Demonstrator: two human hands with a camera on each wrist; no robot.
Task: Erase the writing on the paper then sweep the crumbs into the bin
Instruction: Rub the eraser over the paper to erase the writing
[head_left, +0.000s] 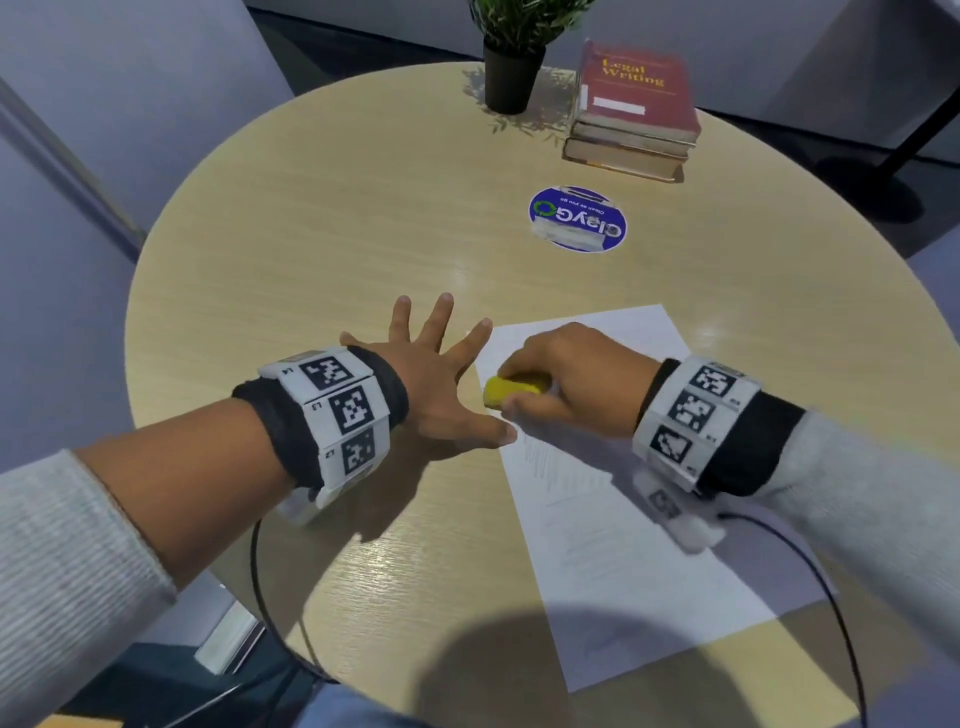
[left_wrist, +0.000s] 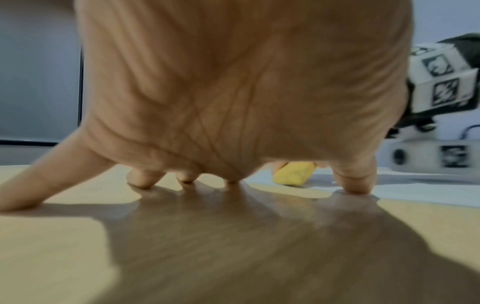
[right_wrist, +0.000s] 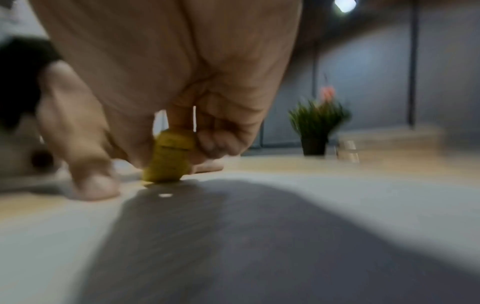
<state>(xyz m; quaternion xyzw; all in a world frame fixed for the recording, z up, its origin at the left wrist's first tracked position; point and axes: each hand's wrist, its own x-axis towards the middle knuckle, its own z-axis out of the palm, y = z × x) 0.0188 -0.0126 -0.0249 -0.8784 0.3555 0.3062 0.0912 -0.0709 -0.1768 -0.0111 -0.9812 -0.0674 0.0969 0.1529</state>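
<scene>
A white sheet of paper (head_left: 623, 530) with faint printed lines lies on the round wooden table (head_left: 311, 234), right of centre. My right hand (head_left: 566, 379) grips a yellow eraser (head_left: 511, 389) and presses its end onto the sheet near the upper left corner. The right wrist view shows the eraser (right_wrist: 168, 158) pinched between thumb and fingers, its tip on the paper (right_wrist: 337, 205). My left hand (head_left: 441, 374) lies spread and flat, fingertips (left_wrist: 145, 181) on the wood and thumb at the paper's left edge. The eraser (left_wrist: 293, 173) shows beyond those fingers. No bin is in view.
A round blue sticker (head_left: 577, 218) with a wrapped item on it sits beyond the paper. A stack of books (head_left: 631, 111) and a potted plant (head_left: 511, 57) stand at the far edge. Cables trail from both wristbands toward the near table edge.
</scene>
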